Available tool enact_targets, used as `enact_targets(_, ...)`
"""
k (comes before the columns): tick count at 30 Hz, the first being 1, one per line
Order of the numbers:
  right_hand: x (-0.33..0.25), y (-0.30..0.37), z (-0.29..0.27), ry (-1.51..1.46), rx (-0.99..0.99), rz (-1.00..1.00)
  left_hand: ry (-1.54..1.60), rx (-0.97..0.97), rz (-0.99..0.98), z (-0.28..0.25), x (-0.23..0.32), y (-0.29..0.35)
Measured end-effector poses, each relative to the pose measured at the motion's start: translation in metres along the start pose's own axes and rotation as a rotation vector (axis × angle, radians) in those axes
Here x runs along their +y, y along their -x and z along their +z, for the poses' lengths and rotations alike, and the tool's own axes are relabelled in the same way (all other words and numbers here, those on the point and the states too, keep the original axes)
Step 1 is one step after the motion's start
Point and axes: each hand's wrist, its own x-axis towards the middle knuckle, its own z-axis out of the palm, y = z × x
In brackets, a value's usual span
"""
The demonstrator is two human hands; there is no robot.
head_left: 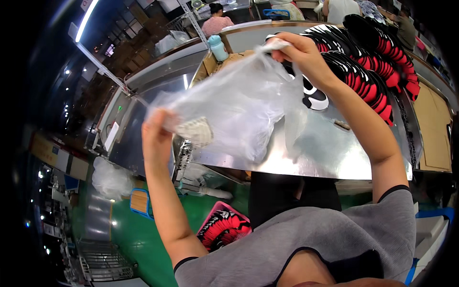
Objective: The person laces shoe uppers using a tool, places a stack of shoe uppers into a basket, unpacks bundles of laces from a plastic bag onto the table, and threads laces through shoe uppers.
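Observation:
A clear plastic bag [239, 103] is stretched slantwise between my two raised hands, above the metal tabletop. My right hand [299, 52], higher and farther off, pinches a gathered corner of it. At the lower left end, my left hand [160, 126] has its fingers closed on the bag's edge, partly blurred. Beside the left hand a pale, ribbed bundle [196, 131] shows; I cannot tell whether it lies inside the bag or behind it. Below my right wrist, a black and white shoe upper [315, 98] lies on the table, partly hidden by the bag.
Stacks of black, white and red shoe uppers [363, 81] fill the table's far right. A light blue bottle [217, 48] stands near an open carton [208, 67]. Below are a pink crate [215, 210] of red-black pieces and a blue-framed stool [139, 202]. People sit farther back.

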Motion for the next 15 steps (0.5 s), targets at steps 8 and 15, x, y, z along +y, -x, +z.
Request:
enact_targets(8,-0.038,0.090,-0.005,0.168,-0.702,-0.034,-0.733,-0.225,-0.122,0.033,-0.014,0.059)
enact_targets(15,-0.051,0.118,0.029,0.205,-0.967,-0.057,-0.496,-0.371,0.029,0.087,0.007,0.032)
